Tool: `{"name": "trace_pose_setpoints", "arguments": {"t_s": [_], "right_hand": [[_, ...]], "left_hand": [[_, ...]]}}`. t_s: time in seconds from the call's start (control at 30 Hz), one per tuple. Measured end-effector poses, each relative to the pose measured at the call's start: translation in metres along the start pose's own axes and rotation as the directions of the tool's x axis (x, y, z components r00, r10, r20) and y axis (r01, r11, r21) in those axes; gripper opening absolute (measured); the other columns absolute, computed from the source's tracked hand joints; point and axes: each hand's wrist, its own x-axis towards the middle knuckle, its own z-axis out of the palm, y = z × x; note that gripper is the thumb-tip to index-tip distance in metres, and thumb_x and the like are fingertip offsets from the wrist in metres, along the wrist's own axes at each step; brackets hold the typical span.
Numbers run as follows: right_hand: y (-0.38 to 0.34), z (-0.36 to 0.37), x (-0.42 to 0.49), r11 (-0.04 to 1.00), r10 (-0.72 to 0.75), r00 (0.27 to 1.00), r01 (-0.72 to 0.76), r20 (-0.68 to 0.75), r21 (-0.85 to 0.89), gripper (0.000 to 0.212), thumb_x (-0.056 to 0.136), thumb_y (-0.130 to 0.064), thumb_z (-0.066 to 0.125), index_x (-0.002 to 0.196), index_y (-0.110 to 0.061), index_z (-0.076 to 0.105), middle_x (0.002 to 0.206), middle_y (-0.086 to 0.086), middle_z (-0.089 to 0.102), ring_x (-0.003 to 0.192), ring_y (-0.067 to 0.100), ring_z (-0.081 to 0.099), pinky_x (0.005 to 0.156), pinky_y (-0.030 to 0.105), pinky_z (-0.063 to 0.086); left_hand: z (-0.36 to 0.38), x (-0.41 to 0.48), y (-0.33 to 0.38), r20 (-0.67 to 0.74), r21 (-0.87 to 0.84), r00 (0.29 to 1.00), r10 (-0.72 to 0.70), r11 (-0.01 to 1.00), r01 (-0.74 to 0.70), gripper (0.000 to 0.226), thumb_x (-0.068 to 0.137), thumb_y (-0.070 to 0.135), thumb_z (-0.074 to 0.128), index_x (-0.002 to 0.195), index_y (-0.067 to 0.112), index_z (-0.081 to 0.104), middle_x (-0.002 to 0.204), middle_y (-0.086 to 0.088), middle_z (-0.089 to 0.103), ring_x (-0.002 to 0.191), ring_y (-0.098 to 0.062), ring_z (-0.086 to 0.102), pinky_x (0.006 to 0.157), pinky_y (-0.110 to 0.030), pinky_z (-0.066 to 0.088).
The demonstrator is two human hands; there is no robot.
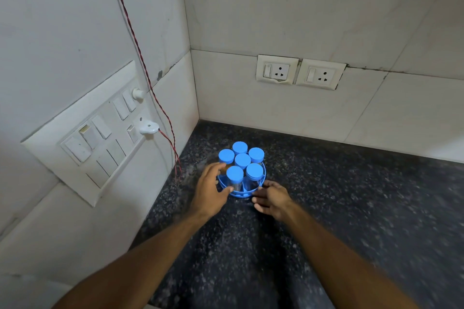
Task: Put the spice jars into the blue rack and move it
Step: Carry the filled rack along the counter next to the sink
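Note:
A round blue rack point(244, 194) stands on the dark speckled counter point(326, 208) near the wall corner. Several clear spice jars with blue lids point(242, 160) sit upright in it, one in the middle and the others in a ring. My left hand point(210, 192) clasps the rack's left side, fingers against a jar and thumb on the front rim. My right hand point(272, 198) cups the rack's front right rim, thumb up against it and fingers spread low by the base.
Tiled walls meet in a corner behind the rack. A switch panel point(100, 133) with a white plug and a twisted red cable point(173, 148) hangs down on the left wall to the counter. Two sockets point(300, 73) sit on the back wall.

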Motion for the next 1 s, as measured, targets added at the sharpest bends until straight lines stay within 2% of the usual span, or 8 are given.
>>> {"name": "trace_pose_setpoints", "arguments": {"t_s": [0.1, 0.23, 0.33, 0.4, 0.47, 0.53, 0.87, 1.0], "right_hand": [[0.005, -0.001, -0.003, 0.999, -0.006, 1.000, 0.006, 0.000, 0.038, 0.021, 0.097, -0.004, 0.051, 0.113, -0.016, 0.056, 0.088, 0.008, 0.071, 0.064, 0.018, 0.065, 0.050, 0.028, 0.055], [0.012, -0.014, -0.011, 0.997, -0.007, 0.999, 0.010, -0.038, 0.081, 0.016, 0.100, -0.014, 0.043, 0.108, -0.018, 0.057, 0.091, 0.010, 0.071, 0.062, 0.019, 0.062, 0.052, 0.028, 0.052], [0.018, -0.040, -0.017, 0.996, -0.021, 0.995, 0.030, -0.098, 0.089, 0.025, 0.097, -0.008, 0.037, 0.106, -0.020, 0.057, 0.082, 0.008, 0.070, 0.057, 0.017, 0.059, 0.051, 0.026, 0.050], [0.024, -0.065, -0.023, 0.994, -0.021, 0.989, 0.036, -0.145, 0.105, 0.026, 0.095, -0.008, 0.037, 0.106, -0.020, 0.058, 0.077, 0.008, 0.070, 0.054, 0.018, 0.057, 0.051, 0.025, 0.050], [0.028, -0.093, -0.030, 0.991, -0.012, 0.985, 0.034, -0.172, 0.126, 0.025, 0.093, -0.010, 0.043, 0.106, -0.017, 0.062, 0.077, 0.009, 0.070, 0.053, 0.018, 0.056, 0.050, 0.025, 0.049], [0.031, -0.125, -0.037, 0.988, -0.004, 0.977, 0.037, -0.213, 0.152, 0.023, 0.091, -0.011, 0.047, 0.101, -0.014, 0.067, 0.073, 0.009, 0.069, 0.051, 0.017, 0.055, 0.050, 0.024, 0.048], [0.046, -0.343, -0.082, 0.951, 0.017, 0.897, 0.121, -0.441, 0.284, 0.019, 0.088, -0.007, 0.051, 0.091, -0.011, 0.069, 0.041, -0.003, 0.055, 0.049, 0.018, 0.048, 0.053, 0.026, 0.044], [0.043, -0.441, -0.092, 0.934, 0.036, 0.858, 0.154, -0.513, 0.323, 0.016, 0.087, -0.008, 0.052, 0.094, -0.008, 0.067, 0.061, 0.004, 0.058, 0.048, 0.017, 0.047, 0.052, 0.027, 0.046]], "left_hand": [[0.000, -0.009, -0.003, -0.031, 0.011, 0.998, -0.045, 0.999, 0.046, 0.064, 0.078, -0.004, 0.068, 0.134, 0.020, 0.049, 0.132, 0.003, 0.049, 0.112, -0.009, 0.054, 0.080, -0.006, 0.045], [0.006, -0.011, -0.009, -0.017, 0.038, 0.961, -0.277, 0.960, 0.277, 0.066, 0.081, -0.004, 0.057, 0.142, 0.016, 0.041, 0.139, -0.004, 0.048, 0.118, -0.019, 0.054, 0.098, -0.036, 0.050], [0.018, -0.006, -0.006, 0.052, 0.047, 0.919, -0.392, 0.920, 0.390, 0.061, 0.084, -0.003, 0.052, 0.143, 0.009, 0.043, 0.130, -0.007, 0.059, 0.108, -0.024, 0.060, 0.096, -0.039, 0.051], [0.033, -0.008, 0.005, 0.095, 0.079, 0.931, -0.353, 0.935, 0.347, 0.031, 0.082, 0.000, 0.048, 0.104, 0.011, 0.068, 0.100, -0.004, 0.070, 0.090, -0.027, 0.064, 0.080, -0.040, 0.054], [0.055, -0.014, 0.017, 0.133, 0.119, 0.948, -0.290, 0.954, 0.275, 0.031, 0.081, 0.004, 0.043, 0.056, 0.020, 0.052, 0.057, 0.005, 0.054, 0.062, -0.025, 0.053, 0.056, -0.035, 0.042], [0.081, -0.021, 0.030, 0.165, 0.111, 0.955, -0.248, 0.966, 0.232, 0.040, 0.081, 0.003, 0.041, 0.047, 0.024, 0.045, 0.045, 0.010, 0.039, 0.051, -0.014, 0.041, 0.052, -0.029, 0.033], [0.266, -0.067, 0.142, 0.444, -0.019, 0.875, -0.190, 0.975, 0.222, 0.041, 0.076, -0.003, 0.046, 0.072, 0.029, 0.072, 0.067, 0.011, 0.072, 0.065, -0.006, 0.062, 0.064, -0.034, 0.054], [0.352, -0.089, 0.196, 0.541, -0.109, 0.827, -0.153, 0.962, 0.249, 0.039, 0.072, -0.008, 0.050, 0.083, 0.021, 0.074, 0.067, 0.012, 0.071, 0.069, -0.006, 0.061, 0.066, -0.031, 0.051]]}}
